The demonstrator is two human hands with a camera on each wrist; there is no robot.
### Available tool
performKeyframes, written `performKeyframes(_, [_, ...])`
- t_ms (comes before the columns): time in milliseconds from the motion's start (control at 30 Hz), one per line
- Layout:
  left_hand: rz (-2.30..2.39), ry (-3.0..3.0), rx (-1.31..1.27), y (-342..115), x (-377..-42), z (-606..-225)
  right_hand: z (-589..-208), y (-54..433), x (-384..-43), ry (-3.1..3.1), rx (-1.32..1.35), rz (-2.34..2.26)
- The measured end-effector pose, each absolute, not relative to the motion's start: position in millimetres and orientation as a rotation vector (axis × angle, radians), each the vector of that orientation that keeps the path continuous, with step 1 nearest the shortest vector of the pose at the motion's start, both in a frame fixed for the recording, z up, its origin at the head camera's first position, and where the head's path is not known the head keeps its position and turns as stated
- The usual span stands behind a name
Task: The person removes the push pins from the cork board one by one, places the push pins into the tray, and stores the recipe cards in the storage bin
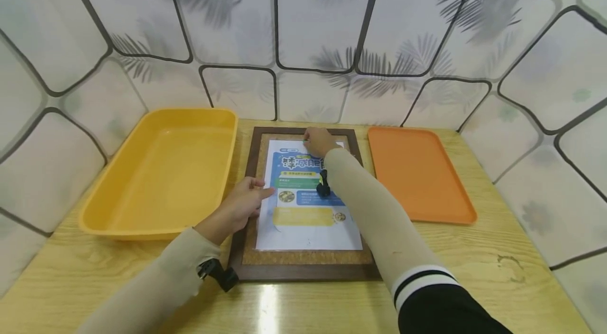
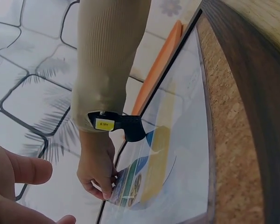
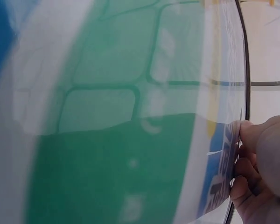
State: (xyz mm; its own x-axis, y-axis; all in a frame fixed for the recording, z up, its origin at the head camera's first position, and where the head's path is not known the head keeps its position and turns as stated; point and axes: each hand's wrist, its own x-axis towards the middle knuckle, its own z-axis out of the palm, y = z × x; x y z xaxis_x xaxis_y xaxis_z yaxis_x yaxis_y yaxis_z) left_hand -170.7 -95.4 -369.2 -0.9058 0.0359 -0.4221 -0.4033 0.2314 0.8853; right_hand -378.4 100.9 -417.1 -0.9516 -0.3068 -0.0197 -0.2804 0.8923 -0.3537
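A printed blue, green and yellow poster sheet with a glossy surface lies on a cork board in a dark brown frame. My right hand is at the sheet's top edge, its fingers curled and pinching what looks like a small green pin, mostly hidden. In the right wrist view, the thumb and fingers meet at that far edge. My left hand rests at the left side of the sheet and frame, thumb extended and fingers loosely spread, gripping nothing.
A deep yellow tray stands left of the board, close to my left hand. A flat orange tray lies to the right. Patterned panels rise behind and beside the wooden table.
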Motion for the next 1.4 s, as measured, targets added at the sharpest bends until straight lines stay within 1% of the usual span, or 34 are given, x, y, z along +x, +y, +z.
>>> performKeyframes(167, [1.763,2.112,-0.392,-96,-172,-373,-418,102,-381,2.989,-0.431,-0.502])
performKeyframes(267, [1.728,2.129,-0.412,-96,-172,-377,-418,103,-381,2.999,-0.474,-0.467])
performKeyframes(533, [1.498,2.32,-0.303,-99,-167,-385,-415,105,-378,3.027,-0.641,-0.486])
performKeyframes(700, [1.535,2.336,-0.267,-103,-165,-387,-412,103,-380,2.98,-0.638,-0.513])
performKeyframes(1033, [1.565,2.325,-0.255,-105,-168,-390,-415,93,-391,2.955,-0.557,-0.354])
performKeyframes(1400, [1.56,2.32,-0.24,-108,-168,-392,-409,94,-384,2.936,-0.572,-0.343])
